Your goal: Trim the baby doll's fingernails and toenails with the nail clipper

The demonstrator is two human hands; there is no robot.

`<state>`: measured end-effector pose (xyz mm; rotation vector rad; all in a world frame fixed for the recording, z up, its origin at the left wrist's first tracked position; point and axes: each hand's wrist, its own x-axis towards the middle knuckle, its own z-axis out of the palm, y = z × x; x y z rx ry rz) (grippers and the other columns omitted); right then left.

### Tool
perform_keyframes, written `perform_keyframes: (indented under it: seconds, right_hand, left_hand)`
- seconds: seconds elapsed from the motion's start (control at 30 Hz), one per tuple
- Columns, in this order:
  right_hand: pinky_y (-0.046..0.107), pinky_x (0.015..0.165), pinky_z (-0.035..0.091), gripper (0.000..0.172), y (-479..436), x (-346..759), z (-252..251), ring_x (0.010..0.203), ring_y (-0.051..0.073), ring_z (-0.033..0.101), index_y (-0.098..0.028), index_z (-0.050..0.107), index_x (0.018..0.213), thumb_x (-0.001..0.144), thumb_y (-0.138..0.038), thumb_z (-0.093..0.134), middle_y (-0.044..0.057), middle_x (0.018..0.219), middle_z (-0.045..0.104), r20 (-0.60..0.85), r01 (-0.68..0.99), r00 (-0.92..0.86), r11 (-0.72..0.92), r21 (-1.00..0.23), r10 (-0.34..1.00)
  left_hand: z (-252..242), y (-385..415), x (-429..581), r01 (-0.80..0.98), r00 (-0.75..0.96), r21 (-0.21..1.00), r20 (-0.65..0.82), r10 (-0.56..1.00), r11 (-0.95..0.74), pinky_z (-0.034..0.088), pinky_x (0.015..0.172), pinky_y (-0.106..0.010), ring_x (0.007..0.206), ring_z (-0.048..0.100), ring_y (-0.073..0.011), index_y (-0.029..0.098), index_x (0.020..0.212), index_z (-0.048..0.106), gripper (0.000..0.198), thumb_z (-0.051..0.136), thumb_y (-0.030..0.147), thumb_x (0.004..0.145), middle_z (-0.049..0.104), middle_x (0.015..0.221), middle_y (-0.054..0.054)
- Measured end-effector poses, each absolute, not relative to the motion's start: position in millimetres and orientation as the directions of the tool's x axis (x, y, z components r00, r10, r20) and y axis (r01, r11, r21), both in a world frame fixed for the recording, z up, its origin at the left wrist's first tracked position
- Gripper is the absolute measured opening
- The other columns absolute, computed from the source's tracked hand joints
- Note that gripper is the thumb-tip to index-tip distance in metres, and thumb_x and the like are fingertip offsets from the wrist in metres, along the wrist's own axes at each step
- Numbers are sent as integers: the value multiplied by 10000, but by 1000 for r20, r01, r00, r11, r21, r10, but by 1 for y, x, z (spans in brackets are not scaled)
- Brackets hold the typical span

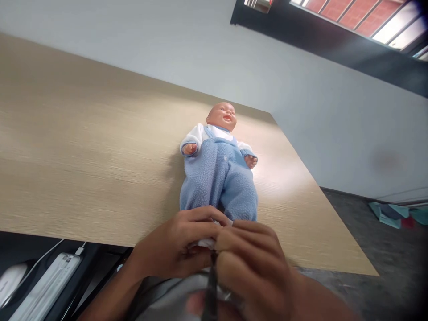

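Doll lies face-up on the worktop, head away, feet at the near edge. Left hand and right hand are both curled shut over the feet, pinching something white; can't tell what it is. Feet hidden. Dark thin object under the right hand, blurred. Power strip lower left, cut off.

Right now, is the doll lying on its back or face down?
On its back: the doll lies flat on the wooden table, face and front of its blue suit upward. Both hands, left and right, are at its feet.
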<state>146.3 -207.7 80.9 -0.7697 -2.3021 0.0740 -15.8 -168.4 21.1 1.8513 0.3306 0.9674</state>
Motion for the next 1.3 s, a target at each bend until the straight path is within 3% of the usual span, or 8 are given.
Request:
perform_keyframes:
  seconds: [0.1,0.17,0.37,0.57,0.8,0.9,1.07,1.3]
  right_hand:
    - [262,514,404,327,-206,157,74,495,98,477,-220,471,795,937,-486,599,-55,602,477,614,410,-321,690,-596,721]
    - [257,495,374,295,-207,160,71,500,102,462,-216,485,808,932,-451,613,-49,602,473,589,358,-239,634,-685,772]
    - [278,530,359,255,-206,153,60,530,116,442,-211,512,794,891,-391,664,-35,586,488,665,289,-212,696,-658,717]
    - [298,567,346,248,-206,156,56,578,129,433,-212,514,804,802,-291,749,-32,609,498,590,330,-277,652,-683,758]
    - [291,596,378,164,-209,158,67,603,121,457,-208,518,773,856,-224,658,-35,636,501,470,357,-335,572,-738,816]
    - [274,608,383,217,-207,157,73,598,100,442,-214,477,771,795,-165,686,-60,648,462,423,395,-390,563,-726,818]
    - [254,602,351,216,-200,153,86,618,82,433,-216,435,780,851,-154,630,-72,669,419,369,409,-474,571,-712,800]
    - [236,610,364,290,-192,151,96,600,71,420,-217,404,746,785,-90,662,-84,645,419,320,401,-552,582,-708,770]
  left_hand:
    - [22,-169,-17,-198,640,864,472,606,-463,556,899,-257,1036,662,-174,157,1100,671,229,652,99,880,644,1169,-94]
    - [24,-169,-18,-220,645,871,468,604,-440,549,927,-273,1056,655,-176,158,1100,667,227,628,81,890,642,1171,-99]
    - [28,-169,-20,-224,670,886,442,597,-405,516,982,-297,1098,623,-182,139,1108,671,202,581,99,932,633,1158,-98]
    - [26,-168,-21,-220,682,887,438,585,-407,499,994,-305,1115,606,-190,136,1157,659,255,560,94,925,609,1166,-94]
    - [25,-169,-21,-216,678,891,431,596,-399,512,932,-293,1049,615,-178,125,1114,673,211,556,136,940,602,1136,-93]
    - [25,-169,-20,-224,674,896,427,603,-384,514,920,-293,1034,616,-176,137,1094,676,204,552,159,933,600,1142,-89]
    - [24,-170,-19,-229,652,895,434,622,-384,509,880,-263,971,616,-152,179,1031,674,145,553,219,963,602,1036,-54]
    - [21,-169,-18,-270,611,859,502,612,-436,506,877,-255,963,631,-152,159,978,647,116,561,233,952,646,1025,-54]
